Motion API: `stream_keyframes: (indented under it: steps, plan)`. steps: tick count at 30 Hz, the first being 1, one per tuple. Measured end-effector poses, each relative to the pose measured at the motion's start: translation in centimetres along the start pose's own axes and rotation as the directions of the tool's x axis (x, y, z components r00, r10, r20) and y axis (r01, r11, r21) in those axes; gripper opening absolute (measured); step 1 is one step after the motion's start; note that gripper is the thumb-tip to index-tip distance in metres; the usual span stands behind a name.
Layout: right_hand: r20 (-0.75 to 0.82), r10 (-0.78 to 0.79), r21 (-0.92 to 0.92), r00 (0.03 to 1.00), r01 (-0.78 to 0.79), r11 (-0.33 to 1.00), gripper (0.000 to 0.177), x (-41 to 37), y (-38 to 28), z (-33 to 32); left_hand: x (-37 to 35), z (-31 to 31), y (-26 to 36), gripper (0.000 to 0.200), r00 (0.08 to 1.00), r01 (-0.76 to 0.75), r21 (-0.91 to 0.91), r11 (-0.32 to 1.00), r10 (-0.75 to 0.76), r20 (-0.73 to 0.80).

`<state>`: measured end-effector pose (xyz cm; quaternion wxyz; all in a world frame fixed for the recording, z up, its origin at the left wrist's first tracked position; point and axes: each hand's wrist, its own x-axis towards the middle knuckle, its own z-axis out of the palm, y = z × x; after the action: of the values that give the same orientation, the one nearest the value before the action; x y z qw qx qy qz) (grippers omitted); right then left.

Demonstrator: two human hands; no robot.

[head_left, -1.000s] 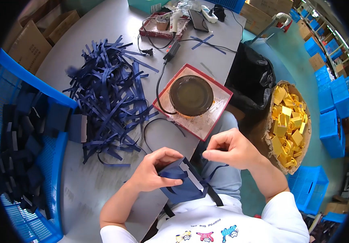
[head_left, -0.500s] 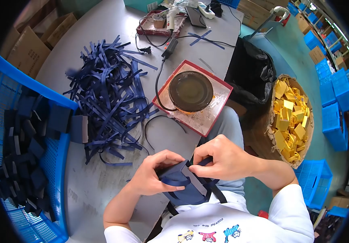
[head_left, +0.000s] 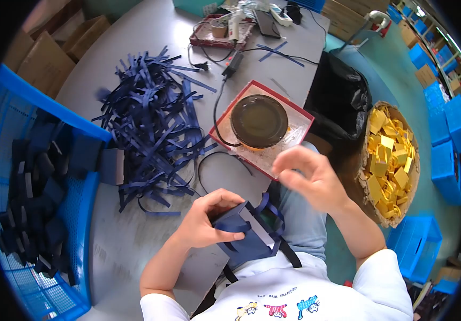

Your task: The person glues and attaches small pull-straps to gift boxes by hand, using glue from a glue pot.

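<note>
A small navy gift bag (head_left: 249, 243) with ribbon handles is tilted in front of my body, its pale inner edge showing. My left hand (head_left: 209, 219) grips it from the left side, with the thumb across its near face over a ribbon loop. On its right side another navy ribbon loop (head_left: 275, 211) stands up. My right hand (head_left: 316, 179) is lifted off the bag, beside the near right corner of the red-rimmed tray (head_left: 267, 170). Its blurred fingers and thumb are apart, and nothing shows between them. On that tray sits a round dark pot (head_left: 260, 122) of brownish liquid.
A heap of navy ribbon strips (head_left: 150, 128) lies on the grey table (head_left: 128, 241). At left stands a blue basket (head_left: 83, 241) of navy bags. A carton (head_left: 367, 187) of yellow bags and a black plastic sack (head_left: 337, 96) are at right. Cables cross the tabletop.
My right hand has let go of the bag's ribbon and moved up and right, its fingers opening. The ribbon loop it held now stands free. My left hand keeps its grip.
</note>
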<state>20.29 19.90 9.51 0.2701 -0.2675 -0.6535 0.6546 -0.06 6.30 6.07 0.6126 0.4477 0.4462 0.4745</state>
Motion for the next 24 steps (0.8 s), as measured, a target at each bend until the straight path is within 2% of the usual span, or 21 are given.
stream_keyframes:
  steps: [3,5,7,9,10,11,13,14,16,17,18,20,22,23,24]
  plan:
    - [0.0,0.007,0.076,1.0,-0.007,0.997,0.017,-0.2,0.5,-0.4,-0.7,-0.3,-0.1,0.053,0.999,0.016,0.055,0.998,-0.013,-0.043]
    - [0.042,0.054,0.109,0.998,-0.058,0.992,0.017,-0.3,0.9,0.0,-2.2,-0.6,-0.4,0.053,0.997,0.053,-0.048,0.997,-0.056,-0.055]
    - [0.078,0.1,0.134,0.992,-0.11,0.985,0.016,-0.1,1.6,0.8,-5.3,-0.7,0.0,0.053,0.983,0.146,0.045,0.988,-0.14,-0.123]
    - [0.139,0.084,0.093,0.987,-0.098,0.991,0.015,0.5,3.5,1.5,-9.7,-0.9,-0.2,0.053,0.945,0.276,0.078,0.958,-0.255,-0.203]
    - [0.121,0.078,0.056,0.99,-0.085,0.995,0.012,0.7,4.5,2.3,-12.2,-0.7,-0.5,0.052,0.917,0.349,0.085,0.933,-0.322,-0.237]
    - [0.146,0.031,-0.082,0.989,-0.019,0.996,0.011,1.0,5.2,3.1,-15.0,-0.4,-0.9,0.051,0.881,0.423,0.085,0.902,-0.389,-0.269]
    - [0.212,-0.098,-0.283,0.972,0.157,0.946,0.008,1.9,6.6,4.6,-20.9,1.3,-1.9,0.051,0.777,0.583,0.024,0.812,-0.549,-0.306]
    - [0.249,-0.096,-0.263,0.964,0.163,0.951,0.008,2.3,7.1,5.4,-23.4,2.9,-2.0,0.051,0.699,0.668,-0.025,0.744,-0.639,-0.322]
    - [0.354,-0.195,-0.354,0.915,0.324,0.878,0.006,3.1,7.8,6.9,-28.5,6.4,-3.5,0.048,0.604,0.736,-0.094,0.671,-0.713,-0.357]
    - [0.369,-0.202,-0.368,0.907,0.342,0.865,0.005,3.3,8.1,7.7,-31.4,8.2,-5.1,0.048,0.535,0.792,-0.111,0.6,-0.77,-0.347]
    - [0.389,-0.207,-0.347,0.898,0.351,0.87,0.005,3.4,8.6,8.5,-33.1,10.2,-5.9,0.047,0.453,0.822,-0.179,0.54,-0.811,-0.37]
    - [0.43,-0.354,-0.404,0.83,0.528,0.747,0.008,3.6,9.5,9.8,-37.7,14.0,-9.8,0.049,0.254,0.882,-0.28,0.378,-0.883,-0.395]
    - [0.458,-0.481,-0.388,0.748,0.654,0.649,0.009,3.6,9.4,11.4,-43.3,17.5,-14.1,0.064,0.065,0.973,-0.164,0.162,-0.877,-0.476]
    - [0.469,-0.52,-0.377,0.714,0.694,0.613,0.009,3.7,9.2,12.0,-45.8,18.5,-15.5,0.073,0.04,0.997,-0.045,0.069,-0.887,-0.46]
    - [0.49,-0.534,-0.357,0.689,0.717,0.599,0.008,3.7,9.3,12.6,-45.4,18.8,-14.7,0.077,-0.055,0.993,0.069,-0.095,-0.896,-0.44]
